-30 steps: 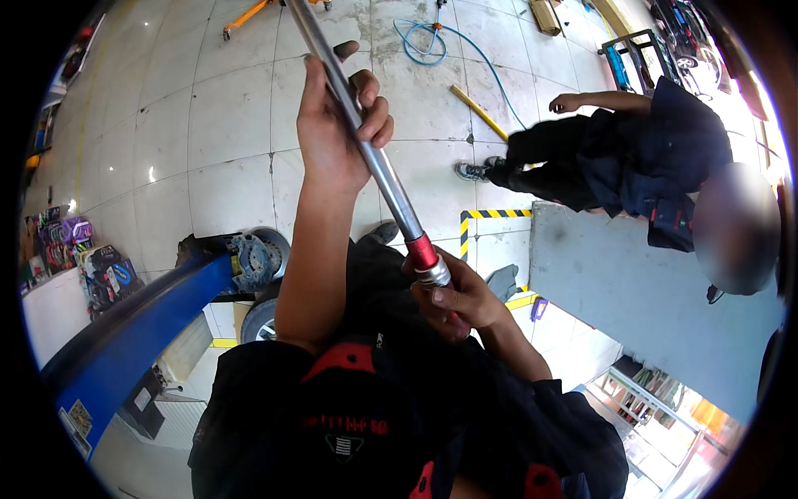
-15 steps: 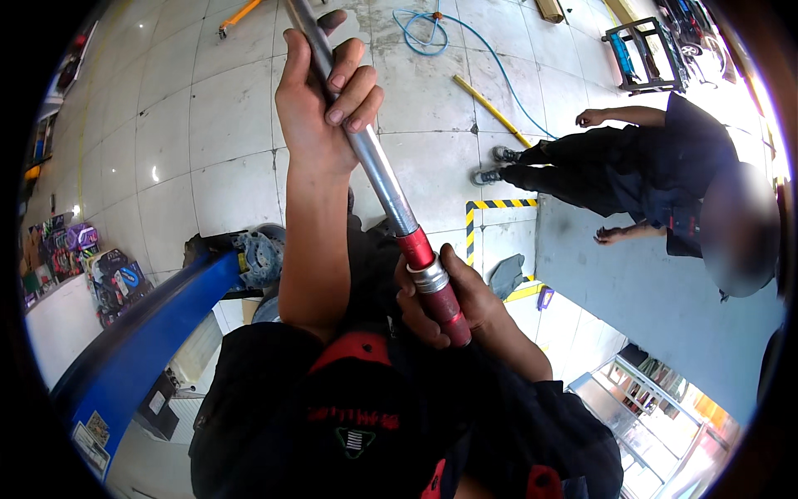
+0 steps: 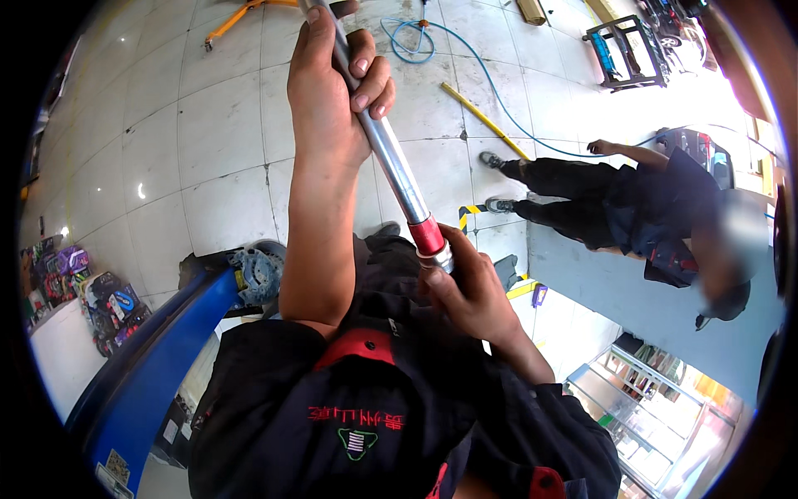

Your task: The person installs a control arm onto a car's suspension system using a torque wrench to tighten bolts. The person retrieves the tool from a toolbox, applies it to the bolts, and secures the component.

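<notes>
Above the tiled floor, the left hand is gripping the silver tool shaft slightly higher than a second ago, fingers wrapped tight, while the right hand is clasping its red-collared end, pulled closer to the body.

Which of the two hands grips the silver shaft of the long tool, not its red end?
The left hand, higher up, wraps the silver shaft; the right hand holds the end below the red band.

Blue lift arm, yellow bar on tiles, blue hose, perhaps a cart, crouching person
</notes>
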`<control>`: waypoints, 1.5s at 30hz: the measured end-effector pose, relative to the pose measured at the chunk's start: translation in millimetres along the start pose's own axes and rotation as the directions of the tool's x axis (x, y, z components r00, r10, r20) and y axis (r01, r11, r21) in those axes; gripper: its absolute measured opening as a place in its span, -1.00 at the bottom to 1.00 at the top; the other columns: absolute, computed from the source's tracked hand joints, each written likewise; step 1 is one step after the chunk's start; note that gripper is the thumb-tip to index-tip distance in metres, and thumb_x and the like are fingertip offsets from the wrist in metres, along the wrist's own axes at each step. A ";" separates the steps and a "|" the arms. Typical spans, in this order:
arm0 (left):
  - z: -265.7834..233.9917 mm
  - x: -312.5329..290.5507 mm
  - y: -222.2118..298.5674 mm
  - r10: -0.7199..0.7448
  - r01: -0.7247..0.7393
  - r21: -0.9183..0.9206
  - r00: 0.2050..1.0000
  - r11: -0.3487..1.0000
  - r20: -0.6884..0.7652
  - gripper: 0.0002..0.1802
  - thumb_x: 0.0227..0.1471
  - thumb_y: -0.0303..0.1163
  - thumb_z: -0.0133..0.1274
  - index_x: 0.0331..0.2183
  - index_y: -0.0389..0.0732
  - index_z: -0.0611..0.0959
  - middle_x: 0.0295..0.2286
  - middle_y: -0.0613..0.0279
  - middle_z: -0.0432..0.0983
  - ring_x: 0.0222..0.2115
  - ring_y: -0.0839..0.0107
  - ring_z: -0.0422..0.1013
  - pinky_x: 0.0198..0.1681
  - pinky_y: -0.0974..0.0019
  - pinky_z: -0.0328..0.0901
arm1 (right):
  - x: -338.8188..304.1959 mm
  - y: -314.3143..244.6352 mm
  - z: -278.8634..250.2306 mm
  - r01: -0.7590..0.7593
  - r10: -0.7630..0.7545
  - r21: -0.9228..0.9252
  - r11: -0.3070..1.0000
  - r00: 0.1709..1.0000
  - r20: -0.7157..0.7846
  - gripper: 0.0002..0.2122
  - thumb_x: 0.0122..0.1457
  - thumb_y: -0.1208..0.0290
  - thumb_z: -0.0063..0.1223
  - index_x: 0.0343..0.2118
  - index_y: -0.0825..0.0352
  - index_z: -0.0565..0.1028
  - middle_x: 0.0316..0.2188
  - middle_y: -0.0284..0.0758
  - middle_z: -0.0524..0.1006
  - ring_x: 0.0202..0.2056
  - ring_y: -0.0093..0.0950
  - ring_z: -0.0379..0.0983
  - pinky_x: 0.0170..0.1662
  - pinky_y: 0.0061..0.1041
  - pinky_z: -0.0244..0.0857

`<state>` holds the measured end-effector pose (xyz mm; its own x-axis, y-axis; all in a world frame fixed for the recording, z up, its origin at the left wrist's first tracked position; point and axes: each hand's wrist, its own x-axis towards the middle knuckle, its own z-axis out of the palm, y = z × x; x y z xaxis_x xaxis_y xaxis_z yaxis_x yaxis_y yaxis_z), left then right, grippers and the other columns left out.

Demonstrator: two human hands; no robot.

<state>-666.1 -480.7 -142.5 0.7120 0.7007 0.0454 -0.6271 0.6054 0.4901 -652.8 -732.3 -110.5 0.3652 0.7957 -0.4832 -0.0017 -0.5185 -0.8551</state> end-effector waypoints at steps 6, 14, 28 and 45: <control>0.5 3.7 13.3 0.024 -0.023 0.071 1.000 0.997 -0.015 -0.56 0.40 -0.05 -0.37 -0.03 -0.18 0.41 -0.63 0.43 0.14 -0.79 0.66 -0.03 -0.76 0.54 0.00 | 8.7 -7.7 16.7 -0.050 0.035 -0.169 0.984 0.995 -0.090 -0.55 0.31 0.17 0.03 0.07 0.44 0.30 -0.61 -0.16 0.51 -0.57 -0.27 0.51 -0.41 -0.36 0.31; -5.1 10.3 28.9 0.001 0.004 0.077 0.998 0.997 -0.069 -0.56 0.39 0.00 -0.35 -0.12 -0.17 0.40 -0.65 0.45 0.12 -0.80 0.68 -0.06 -0.77 0.55 -0.01 | 17.9 -17.6 37.9 -0.030 0.001 -0.219 0.975 0.991 -0.133 -0.61 0.34 0.19 -0.03 0.01 0.45 0.32 -0.71 -0.17 0.39 -0.65 -0.28 0.40 -0.48 -0.31 0.23; -41.7 46.0 23.4 -0.021 0.161 -0.402 0.944 0.901 0.330 -0.57 0.39 -0.06 -0.34 -0.15 -0.22 0.44 -0.64 0.44 0.12 -0.82 0.68 0.01 -0.83 0.55 0.09 | 42.9 2.5 53.2 -0.239 -0.167 0.842 0.483 0.919 0.357 -0.41 0.35 -0.20 -0.38 -0.10 0.38 0.33 -0.75 -0.38 0.31 -0.84 -0.60 0.19 -0.77 -0.66 0.08; -15.3 39.0 19.2 -0.083 0.094 0.065 0.985 0.993 -0.150 -0.62 0.33 0.02 -0.19 -0.24 -0.10 0.45 -0.69 0.47 0.08 -0.83 0.66 -0.05 -0.83 0.52 -0.06 | 53.4 3.1 33.0 -0.123 0.094 0.420 0.899 0.992 0.090 -0.56 0.27 0.25 0.11 0.11 0.32 0.27 -0.64 -0.40 0.37 -0.70 -0.61 0.29 -0.63 -0.59 0.14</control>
<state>-655.2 -435.9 -144.6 0.7063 0.6965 -0.1266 -0.5357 0.6428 0.5476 -664.0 -681.0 -145.2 0.2785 0.7682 -0.5765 -0.4379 -0.4326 -0.7881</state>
